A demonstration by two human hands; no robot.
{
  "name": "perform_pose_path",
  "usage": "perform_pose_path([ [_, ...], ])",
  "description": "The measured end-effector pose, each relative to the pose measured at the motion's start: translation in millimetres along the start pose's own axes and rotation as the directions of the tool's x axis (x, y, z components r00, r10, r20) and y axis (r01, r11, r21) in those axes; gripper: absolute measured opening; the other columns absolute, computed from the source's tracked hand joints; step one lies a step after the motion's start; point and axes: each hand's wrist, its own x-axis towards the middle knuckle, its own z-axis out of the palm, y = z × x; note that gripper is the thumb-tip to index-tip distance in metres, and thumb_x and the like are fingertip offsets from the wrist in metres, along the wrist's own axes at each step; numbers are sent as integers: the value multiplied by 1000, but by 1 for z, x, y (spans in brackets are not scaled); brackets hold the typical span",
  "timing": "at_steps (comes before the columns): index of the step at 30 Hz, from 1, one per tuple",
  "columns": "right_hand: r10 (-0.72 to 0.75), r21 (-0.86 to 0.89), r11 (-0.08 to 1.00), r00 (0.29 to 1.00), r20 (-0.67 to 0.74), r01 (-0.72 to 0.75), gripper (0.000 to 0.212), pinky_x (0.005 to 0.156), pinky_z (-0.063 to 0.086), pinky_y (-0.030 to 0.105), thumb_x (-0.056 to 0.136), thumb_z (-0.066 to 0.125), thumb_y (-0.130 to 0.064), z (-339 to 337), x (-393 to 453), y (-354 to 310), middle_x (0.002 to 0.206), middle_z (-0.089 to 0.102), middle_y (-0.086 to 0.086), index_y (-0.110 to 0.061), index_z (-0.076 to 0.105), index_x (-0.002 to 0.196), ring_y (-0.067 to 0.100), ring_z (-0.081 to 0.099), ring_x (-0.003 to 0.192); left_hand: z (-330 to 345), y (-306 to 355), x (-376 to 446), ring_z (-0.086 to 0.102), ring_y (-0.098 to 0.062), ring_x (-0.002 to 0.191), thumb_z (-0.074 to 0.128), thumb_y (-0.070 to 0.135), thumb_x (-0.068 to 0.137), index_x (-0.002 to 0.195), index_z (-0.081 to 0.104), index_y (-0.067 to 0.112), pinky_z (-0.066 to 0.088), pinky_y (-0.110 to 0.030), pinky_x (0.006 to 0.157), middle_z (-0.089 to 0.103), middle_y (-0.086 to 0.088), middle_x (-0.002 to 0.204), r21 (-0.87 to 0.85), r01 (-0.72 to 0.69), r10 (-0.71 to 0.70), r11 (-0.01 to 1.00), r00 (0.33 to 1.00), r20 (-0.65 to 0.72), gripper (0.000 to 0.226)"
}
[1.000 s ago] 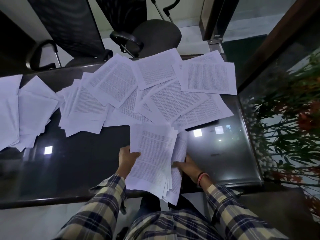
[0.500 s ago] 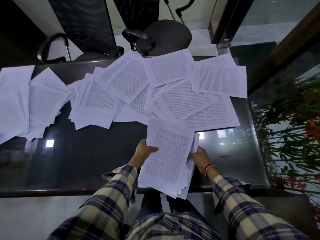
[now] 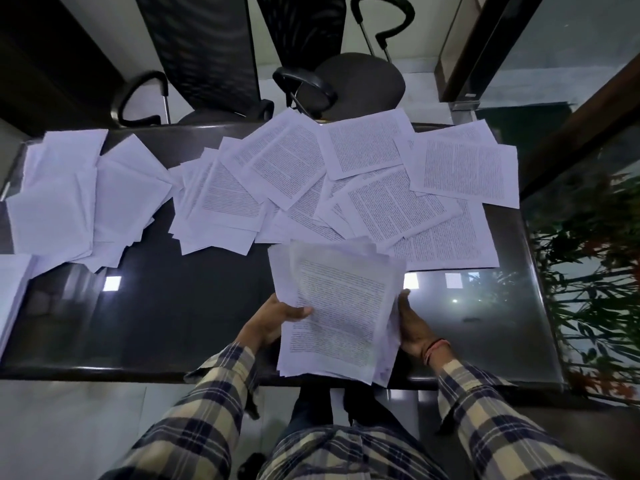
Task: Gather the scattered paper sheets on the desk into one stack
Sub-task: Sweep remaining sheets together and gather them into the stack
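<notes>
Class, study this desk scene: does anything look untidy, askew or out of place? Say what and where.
Yes. Printed sheets lie fanned and overlapping at odd angles across the desk, with blank ones heaped far left. The stack held between left hand and right hand has uneven, splayed edges.

The printed lines on the stack point(image 3: 337, 313) held between both hands are motion-blurred and unreadable. The right hand point(image 3: 414, 323) fingers are hidden behind it (thumb side only visible). Far left of the left hand point(image 3: 273, 320), 1 sheet point(image 3: 12, 292) is cut off by the frame edge.
</notes>
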Motion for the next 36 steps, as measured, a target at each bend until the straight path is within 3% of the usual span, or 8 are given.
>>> perform_pose_path([
  [4, -107, -259, 955, 984, 143, 141, 111, 118, 38, 50, 69, 80, -69, 42, -9, -25, 148, 56, 13, -7, 41, 152, 32, 50, 140, -21, 29, -14, 64, -38, 122, 94, 18, 69, 129, 66, 4, 52, -55, 104, 69, -18, 129, 23, -137, 137, 990, 990, -22, 68],
  [6, -209, -475, 833, 956, 204, 283, 94, 109, 50, 43, 70, 91, -43, 80, -14, -44, 136, 67, 5, -8, 47, 146, 24, 61, 130, -28, 46, -18, 63, -40, 122, 85, 8, 76, 132, 63, 2, 52, -58, 104, 67, -20, 130, 12, -194, 194, 981, 981, -20, 60],
  [9, -372, -644, 641, 903, 214, 416, 70, 98, 57, 52, 70, 91, -3, 131, -7, -65, 122, 72, 9, -10, 60, 132, 23, 68, 117, -34, 75, -24, 63, -42, 123, 82, 0, 77, 133, 60, -1, 51, -61, 104, 65, -23, 132, 37, -274, 274, 961, 962, 16, 60],
  [13, -513, -644, 560, 829, 225, 521, 61, 93, 60, 50, 72, 90, -3, 165, 0, -85, 119, 72, 11, -11, 63, 126, 24, 69, 115, -38, 110, -30, 64, -37, 121, 85, -4, 75, 132, 63, 5, 55, -53, 101, 69, -18, 127, 125, -381, 381, 916, 924, 20, 62],
  [19, -628, -656, 504, 760, 169, 562, 46, 91, 60, 52, 71, 89, 3, 181, 4, -81, 110, 76, 15, -13, 73, 112, 31, 72, 107, -55, 122, -32, 71, -27, 111, 98, 24, 63, 121, 70, 21, 58, -54, 95, 75, -6, 115, 256, -377, 417, 890, 901, -123, 64],
  [23, -647, -649, 515, 750, 134, 560, 43, 88, 60, 44, 74, 86, 6, 184, 3, -58, 104, 78, 8, -20, 76, 106, 24, 74, 101, -54, 105, -36, 75, -23, 97, 87, -4, 73, 106, 76, 7, 59, -49, 91, 77, -15, 103, 190, -392, 425, 900, 886, -187, 37],
  [29, -635, -723, 508, 771, 52, 467, 37, 88, 61, 42, 74, 90, -5, 178, 9, -27, 100, 79, 3, -18, 75, 105, 16, 74, 95, -64, 88, -41, 74, -30, 100, 88, 0, 74, 95, 80, 12, 58, -55, 96, 79, -14, 101, 121, -390, 408, 913, 877, -254, 26],
  [36, -668, -626, 589, 744, -21, 511, 26, 84, 62, 42, 77, 85, -4, 207, 15, -28, 96, 79, 9, -13, 79, 100, 26, 74, 94, -48, 99, -49, 72, -42, 103, 85, 12, 84, 107, 75, 0, 61, -55, 87, 77, -20, 104, -18, -476, 446, 879, 835, -323, 27],
])
